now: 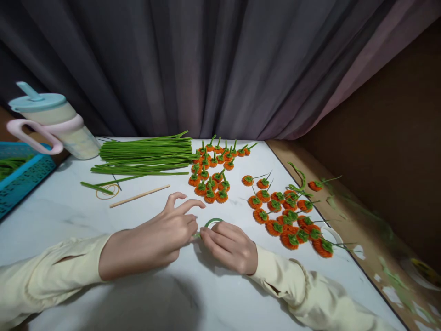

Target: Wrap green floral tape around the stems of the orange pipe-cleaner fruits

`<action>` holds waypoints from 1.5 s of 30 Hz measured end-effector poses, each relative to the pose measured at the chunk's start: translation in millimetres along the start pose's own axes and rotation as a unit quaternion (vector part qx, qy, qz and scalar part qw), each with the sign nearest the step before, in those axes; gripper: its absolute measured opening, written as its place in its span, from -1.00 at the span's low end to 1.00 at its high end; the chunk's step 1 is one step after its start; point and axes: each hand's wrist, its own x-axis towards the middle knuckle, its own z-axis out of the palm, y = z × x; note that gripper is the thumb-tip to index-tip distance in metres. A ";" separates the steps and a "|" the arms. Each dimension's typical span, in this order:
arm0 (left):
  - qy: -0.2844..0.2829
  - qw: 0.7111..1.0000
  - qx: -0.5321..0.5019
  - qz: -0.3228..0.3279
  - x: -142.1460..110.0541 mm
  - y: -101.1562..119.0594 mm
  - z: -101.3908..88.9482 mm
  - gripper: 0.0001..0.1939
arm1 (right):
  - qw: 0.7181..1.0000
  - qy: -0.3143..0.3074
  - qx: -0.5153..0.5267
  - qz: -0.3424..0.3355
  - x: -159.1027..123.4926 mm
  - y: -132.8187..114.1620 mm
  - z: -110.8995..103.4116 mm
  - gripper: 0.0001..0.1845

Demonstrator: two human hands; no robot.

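Observation:
My left hand (168, 230) is just above the table, its thumb and lower fingers pinched together and its upper two fingers raised and bent. A bit of light green strip (197, 235) shows between the two hands, at the fingertips. My right hand (229, 246) is closed, thumb against fingers, on a curved green band (214, 220) that arches up behind the fingertips. Most of the band is hidden by the hand, and I cannot tell whether it is a roll of tape or a bent stem. Orange persimmon-like pieces with green tops (210, 195) stand just beyond the hands.
More orange pieces with thin wire stems (274, 227) lie to the right. Green pipe cleaners (148, 154) are bundled at the back, near a wooden stick (139, 196) and rubber bands (107, 191). A tumbler (74, 131) and blue basket (27, 184) stand left; scraps (392, 295) lie right.

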 end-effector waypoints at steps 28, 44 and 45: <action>0.105 0.976 0.149 0.122 5.8 4.0 15.3 -0.63 | 1.000 0.014 -0.014 -0.001 4.2 0.1 -2.8 -0.86; 0.000 0.995 0.080 0.052 5.3 -5.9 2.7 -0.79 | 0.920 0.027 0.251 0.299 2.8 -3.0 5.1 -0.86; 0.000 0.995 0.082 0.054 5.7 -5.2 2.9 -0.78 | 0.913 0.021 0.254 0.319 3.7 -3.3 4.9 -0.86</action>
